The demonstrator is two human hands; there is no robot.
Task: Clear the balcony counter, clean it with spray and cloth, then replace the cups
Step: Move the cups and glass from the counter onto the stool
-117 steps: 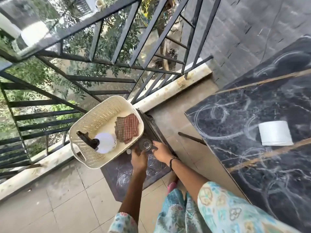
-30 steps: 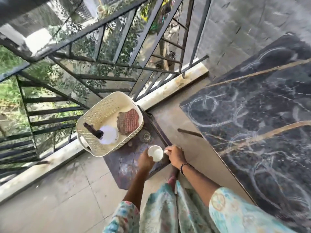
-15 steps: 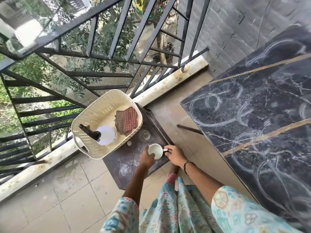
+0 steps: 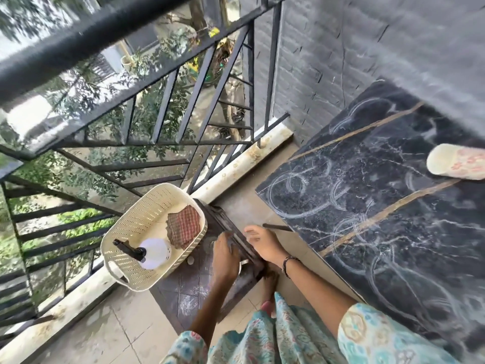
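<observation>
A cup (image 4: 456, 162) is seen lying sideways on the counter (image 4: 380, 206), mouth leftward; whether anything is gripped by the left hand (image 4: 225, 258) or right hand (image 4: 265, 244) cannot be told.

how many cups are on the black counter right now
1. A floral cup stands on the counter at the right edge of view. More may sit out of frame, or hidden under the hands at the low stool.

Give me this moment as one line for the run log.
left hand: over low stool | right hand: open, beside | floral cup: on counter | spray bottle, cloth: in basket
</observation>
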